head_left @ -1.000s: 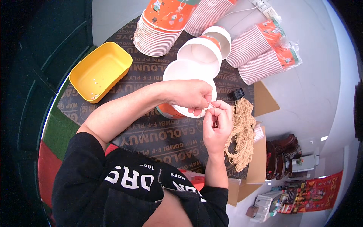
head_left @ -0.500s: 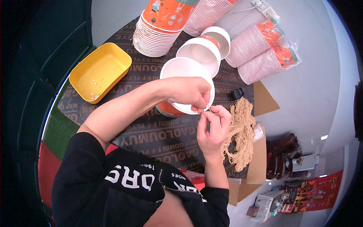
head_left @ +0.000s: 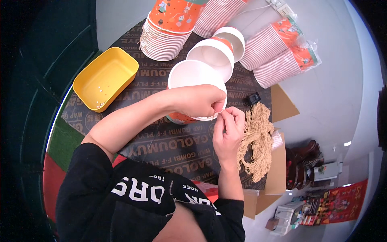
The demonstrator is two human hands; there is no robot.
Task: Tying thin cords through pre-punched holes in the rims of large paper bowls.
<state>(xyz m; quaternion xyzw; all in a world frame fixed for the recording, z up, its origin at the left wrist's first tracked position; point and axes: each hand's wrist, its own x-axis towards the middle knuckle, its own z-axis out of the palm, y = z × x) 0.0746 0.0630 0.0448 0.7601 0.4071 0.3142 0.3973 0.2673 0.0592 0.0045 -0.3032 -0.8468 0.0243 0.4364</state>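
Under my hands a large paper bucket (head_left: 193,74), white inside and orange-printed outside, lies tilted with its mouth facing me. My left hand (head_left: 199,99) reaches across that mouth, thumb and fingers pinched at the bucket's right rim. Close against it, my right hand (head_left: 229,128) is pinched too. A thin piece of string runs between the fingertips, mostly hidden now. To the right of my right hand lies a loose bundle of tan string (head_left: 256,141).
Two more open buckets, one a white-mouthed bucket (head_left: 210,58), trail behind. A tall bucket stack (head_left: 167,42) stands at back left, wrapped bucket stacks (head_left: 278,66) at back right. At left sits a yellow tub (head_left: 117,64) holding small white bits. A black object (head_left: 253,98) and cardboard box (head_left: 275,173) are right.
My left hand has curled further inward, with its knuckles up. My right hand has shifted slightly up and right. The string between them shows less than before.
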